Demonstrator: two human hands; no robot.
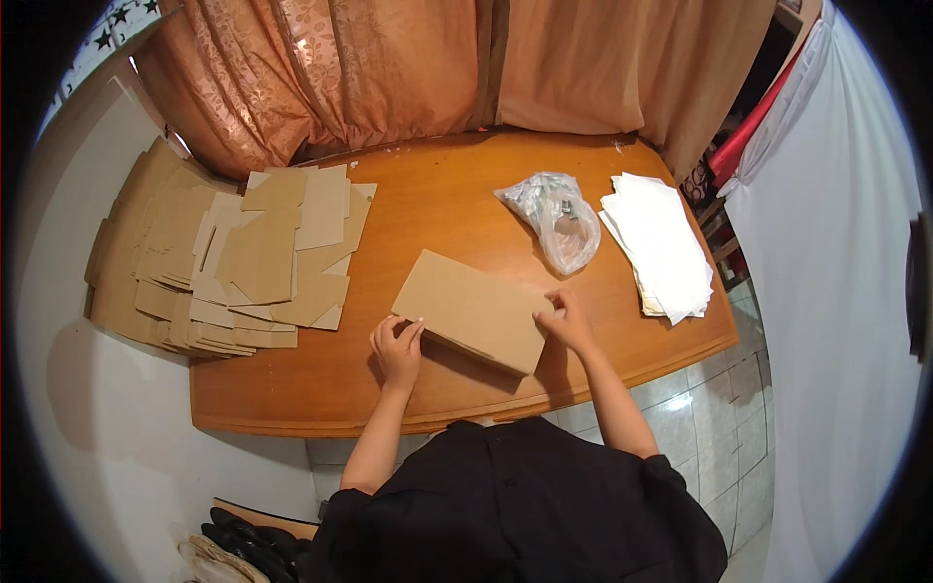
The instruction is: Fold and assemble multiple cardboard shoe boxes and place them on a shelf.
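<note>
A closed brown cardboard box (471,303) lies at a slant on the wooden table in front of me, its long near side in shadow. My left hand (397,352) is at its near left corner, thumb and fingertips drawn together on the edge. At the right end, my right hand (566,321) grips the box with thumb and bent fingers. Both hands touch the box at opposite ends. Part of the fingers' grip is hidden behind the cardboard edges.
Flattened cardboard pieces (258,253) are piled on the left of the table (418,194). A clear plastic bag (556,216) with small contents sits behind the box. White paper sheets (663,248) are stacked on the right. Orange curtains (389,68) hang along the far edge.
</note>
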